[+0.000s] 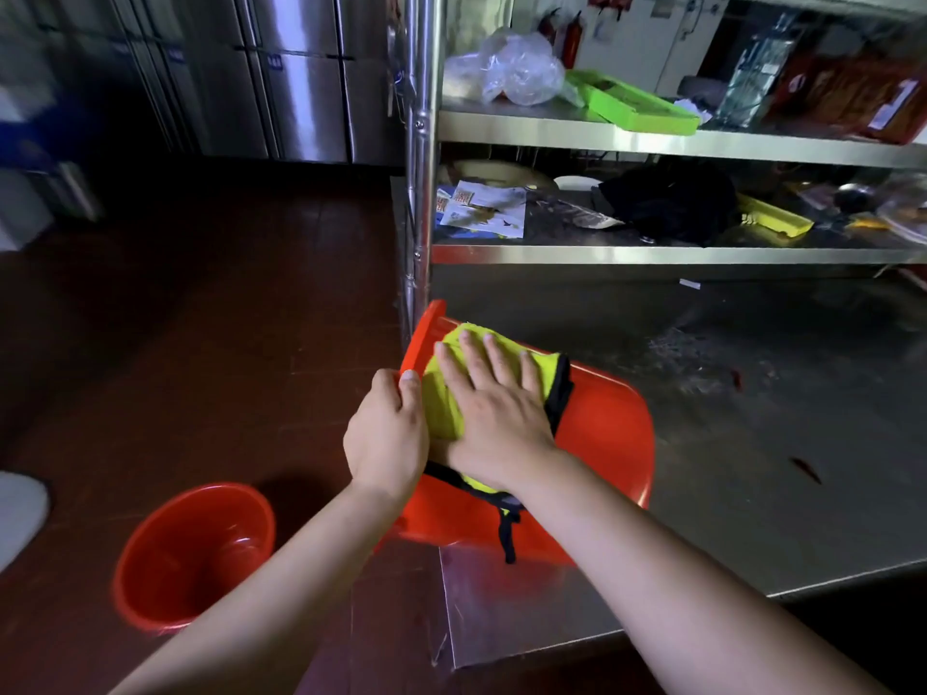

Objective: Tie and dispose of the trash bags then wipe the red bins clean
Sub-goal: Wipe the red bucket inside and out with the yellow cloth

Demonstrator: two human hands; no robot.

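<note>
A red bin lies on its side on the steel table, its rim pointing left past the table's edge. My left hand grips that rim with curled fingers. My right hand lies flat with straight fingers, pressing a yellow cloth with black trim against the bin's outer wall. A black strip of the cloth hangs down over the bin's side. A second red bin stands upright and empty on the floor at lower left.
A steel shelf rack rises behind the table with a green tray, a crumpled plastic bag, papers and a black bundle. Steel fridges line the back wall. The floor is dark red tile.
</note>
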